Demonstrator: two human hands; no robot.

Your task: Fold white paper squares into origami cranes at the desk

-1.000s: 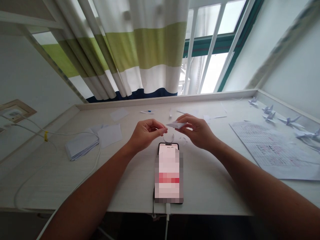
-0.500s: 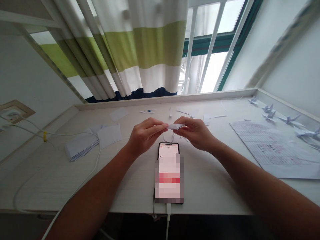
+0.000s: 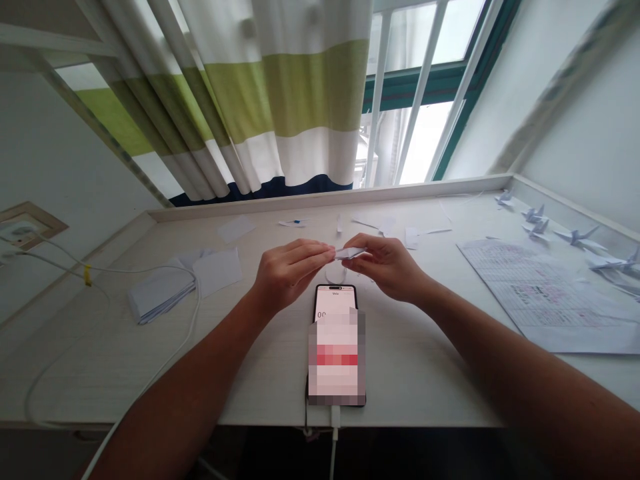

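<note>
A small folded piece of white paper (image 3: 351,253) is held up between my two hands, above the desk and just beyond the phone. My left hand (image 3: 293,270) pinches its left end with thumb and fingers pressed together. At the other end, my right hand (image 3: 387,263) grips the paper between thumb and forefinger. The fingertips cover both ends, so its full folded shape is hidden. Below my hands a phone (image 3: 336,333) with a lit, partly blurred screen lies on the desk, a cable plugged into its near end.
Paper cranes (image 3: 537,227) stand along the right edge, near a printed sheet (image 3: 530,300). To the left lie a stack of white paper (image 3: 163,293) and a white cable (image 3: 199,300). Paper scraps (image 3: 411,238) are scattered at the back of the desk (image 3: 425,387), before a striped curtain (image 3: 315,87).
Both hands keep hold of the folded paper in nearly the same place. My left fingers have closed a little flatter against its left end. The view has shifted slightly.
</note>
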